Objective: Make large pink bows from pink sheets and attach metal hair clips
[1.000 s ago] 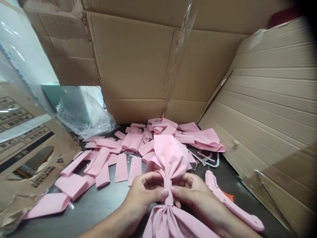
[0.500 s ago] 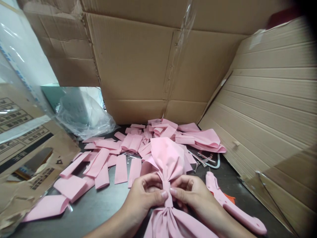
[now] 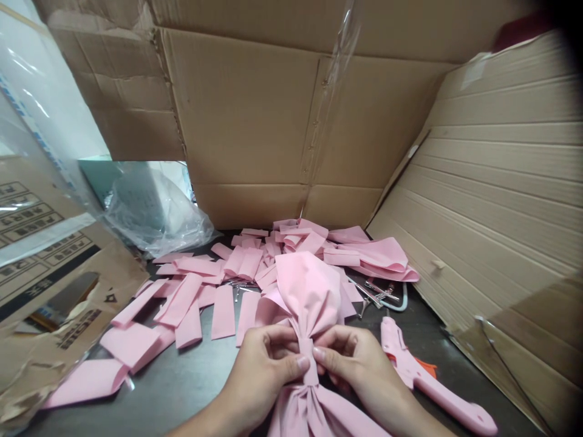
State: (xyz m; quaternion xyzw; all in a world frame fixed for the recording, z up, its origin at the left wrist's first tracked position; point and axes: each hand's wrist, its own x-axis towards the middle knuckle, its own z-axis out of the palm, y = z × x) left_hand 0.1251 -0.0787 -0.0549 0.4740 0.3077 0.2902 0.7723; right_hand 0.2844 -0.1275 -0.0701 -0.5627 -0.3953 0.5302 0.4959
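Note:
A pink fabric bow [image 3: 308, 285] stands upright in front of me, gathered at its middle by a narrow pink band [image 3: 308, 363]. Fabric spreads out above the band and again below it, running off the bottom edge. My left hand [image 3: 276, 364] pinches the band from the left, thumb on the front. From the other side my right hand [image 3: 344, 358] grips it with thumb and fingertips. Both hands are closed on the gathered middle, and their fingers behind the fabric are partly hidden. To the right of my right hand lies a pink glue gun [image 3: 423, 373] with an orange trigger.
Many folded pink fabric strips [image 3: 186, 303] cover the dark table [image 3: 182, 388]. Larger pink pieces [image 3: 382, 255] lie at the back right, near metal clips [image 3: 376, 294]. Cardboard walls [image 3: 246, 115] enclose the back and right. A clear plastic bag [image 3: 168, 218] and a torn box [image 3: 50, 255] stand left.
The hands and the bow have sunk very slightly in the picture. The grip on the band looks the same, and the view has shifted a little.

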